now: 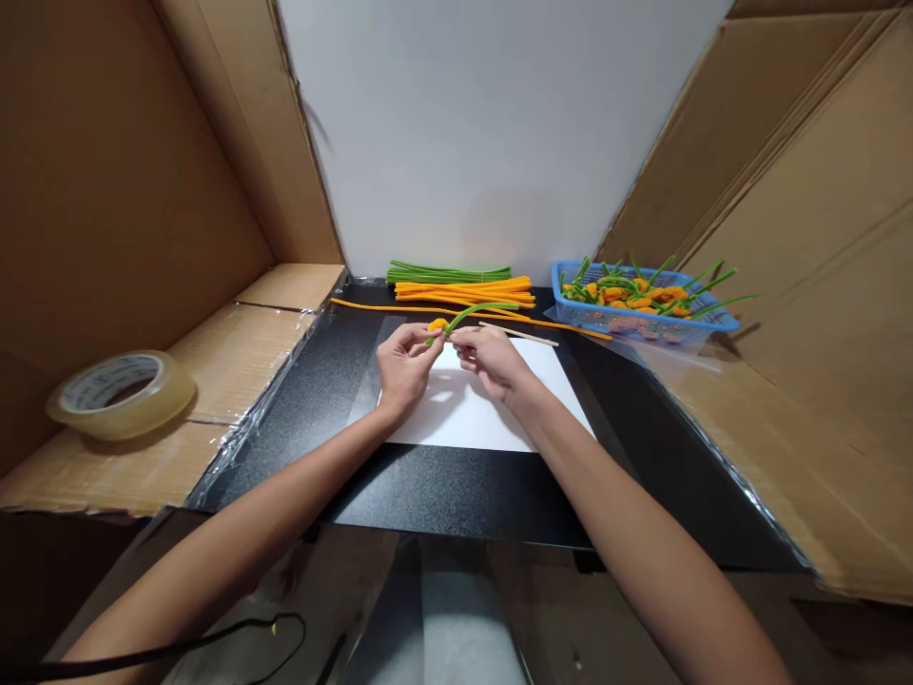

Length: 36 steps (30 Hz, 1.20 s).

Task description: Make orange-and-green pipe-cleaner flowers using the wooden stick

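My left hand point(406, 369) pinches a small orange piece of bent pipe cleaner point(437, 324) between thumb and fingertips, above the white sheet. A green pipe cleaner point(485, 309) runs from the orange piece up and away to the right, its free end curving over the sheet's far edge. A short green tip also pokes out at the left thumb. My right hand point(492, 362) is closed, its thumb and forefinger pinching at the base of the green pipe cleaner, close to the left fingertips. The exact grip point there is partly hidden by the fingers.
On the black table lie bundles of green pipe cleaners point(449, 274) and orange pipe cleaners point(463, 291), long loose orange ones and a thin wooden stick point(524, 335). A blue basket point(646, 328) holds orange-and-green pieces. Clear tape point(167, 392) rests on cardboard at left.
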Tool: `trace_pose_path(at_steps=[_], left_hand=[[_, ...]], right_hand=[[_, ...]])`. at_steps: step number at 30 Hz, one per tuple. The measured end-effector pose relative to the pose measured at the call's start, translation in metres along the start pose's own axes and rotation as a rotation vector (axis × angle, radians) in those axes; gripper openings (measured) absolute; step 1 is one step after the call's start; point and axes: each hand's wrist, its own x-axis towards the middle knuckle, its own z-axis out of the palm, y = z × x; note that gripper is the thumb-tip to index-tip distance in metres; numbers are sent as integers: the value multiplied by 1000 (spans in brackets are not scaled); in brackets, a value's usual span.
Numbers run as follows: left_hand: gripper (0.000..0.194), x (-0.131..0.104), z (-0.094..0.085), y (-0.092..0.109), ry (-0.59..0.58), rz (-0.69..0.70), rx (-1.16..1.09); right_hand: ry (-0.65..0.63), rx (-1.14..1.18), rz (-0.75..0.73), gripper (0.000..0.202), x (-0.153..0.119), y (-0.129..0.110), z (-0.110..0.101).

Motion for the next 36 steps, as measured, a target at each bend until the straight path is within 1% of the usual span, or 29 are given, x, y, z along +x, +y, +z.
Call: trace_pose_path(at_steps=[2, 4, 6, 7, 8, 9, 12, 13, 14, 16, 18, 20, 23, 26, 28, 30, 33, 36], left_hand=[[14, -2, 0, 0, -26, 27, 15], [13, -2, 0, 0, -50, 37, 34], [13, -2, 0, 2, -62, 25, 63], [14, 0, -1, 3, -72, 13, 83], [15, 1, -2, 4, -91, -1, 111], [16, 3, -4, 6, -117, -11, 147], [22, 10, -11, 9, -239, -16, 276], [26, 13, -14, 9, -283, -5, 317], [29, 15, -16, 9, -322, 9, 350], [29, 19, -21, 7, -376, 19, 382], [27, 23, -23, 4, -395, -15, 352], [29, 25, -23, 1, -392, -80, 281], [33, 27, -22, -1, -361, -160, 172], [36, 27, -21, -1, -326, -221, 88], [38, 27, -19, 0, -316, -256, 41], [38, 27, -18, 0, -317, -283, 0], [39, 26, -17, -1, -321, -303, -36], [39, 26, -17, -2, -295, -277, -35]], right_hand=[[-89, 167, 145, 15, 0, -5, -6], [-166, 245, 249, 13, -2, -10, -10], [-215, 262, 297, 12, -2, -12, -13], [-210, 243, 289, 12, -2, -12, -13], [-174, 195, 253, 12, -2, -10, -14], [-110, 114, 188, 12, -2, -8, -13], [123, -242, -107, 10, 0, -1, -12], [164, -348, -188, 9, 1, 1, -12], [176, -426, -245, 9, 1, 3, -12], [143, -517, -312, 10, 2, 5, -12], [96, -580, -358, 12, 2, 5, -14], [71, -644, -391, 13, 2, 6, -14], [96, -731, -479, 14, 1, 7, -14], [135, -833, -669, 10, -2, 8, -12], [124, -923, -801, 12, -4, 7, -12], [98, -1015, -898, 15, -6, 4, -13], [82, -1085, -957, 19, -9, 1, -14], [115, -995, -930, 15, -7, 3, -13]])
